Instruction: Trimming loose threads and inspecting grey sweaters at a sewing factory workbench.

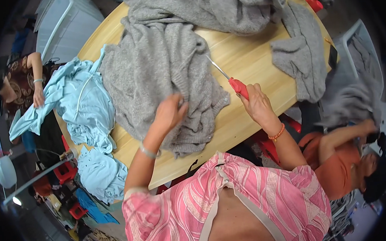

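Observation:
A grey knitted sweater [155, 78] lies bunched on the pale wooden table [251, 59] before me. My left hand [171, 109] is over its middle, the fingers loosely bent and the thumb apart from them, with no cloth visibly gripped. My right hand [258, 103], to the right of the sweater, is closed on a red-handled tool [238, 87] with a slim metal shaft. That shaft slants up and left, its tip close to the sweater's right edge. The exact kind of tool does not show.
More grey knitwear [212, 6] is heaped at the far edge, and a grey piece [302, 56] lies at right. Light blue garments [83, 96] spill over the left edge. One person's hand [38, 97] touches them. Another person [341, 164] sits at right near a bin [363, 44].

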The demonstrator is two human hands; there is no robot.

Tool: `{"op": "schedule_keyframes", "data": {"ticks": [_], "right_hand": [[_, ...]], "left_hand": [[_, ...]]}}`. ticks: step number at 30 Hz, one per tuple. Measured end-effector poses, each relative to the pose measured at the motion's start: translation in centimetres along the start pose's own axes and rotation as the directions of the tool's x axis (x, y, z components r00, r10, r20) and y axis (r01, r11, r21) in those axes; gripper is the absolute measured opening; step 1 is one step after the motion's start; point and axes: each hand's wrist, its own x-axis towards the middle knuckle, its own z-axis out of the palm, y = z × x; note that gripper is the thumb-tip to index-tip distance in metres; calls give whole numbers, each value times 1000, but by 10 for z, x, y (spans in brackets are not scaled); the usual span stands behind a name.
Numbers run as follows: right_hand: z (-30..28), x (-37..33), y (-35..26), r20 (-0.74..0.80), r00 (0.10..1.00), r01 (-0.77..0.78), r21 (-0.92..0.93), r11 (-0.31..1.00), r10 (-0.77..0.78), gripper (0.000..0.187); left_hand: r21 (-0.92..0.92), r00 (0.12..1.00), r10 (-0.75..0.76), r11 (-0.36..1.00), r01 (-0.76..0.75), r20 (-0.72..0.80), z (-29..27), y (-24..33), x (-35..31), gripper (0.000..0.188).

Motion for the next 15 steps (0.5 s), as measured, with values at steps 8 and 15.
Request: {"op": "schedule_keyframes", "data": {"ticks": [8,15], "right_hand": [[-9,9,-8,-19,998,65,8,998,-65,25],[16,-19,37,-92,996,-17,-72,997,10,22]], "left_hand": [[-73,709,-154,987,143,-688,-5,-73,109,62],[-397,779,-314,913,92,-542,24,-32,49,32]]}}
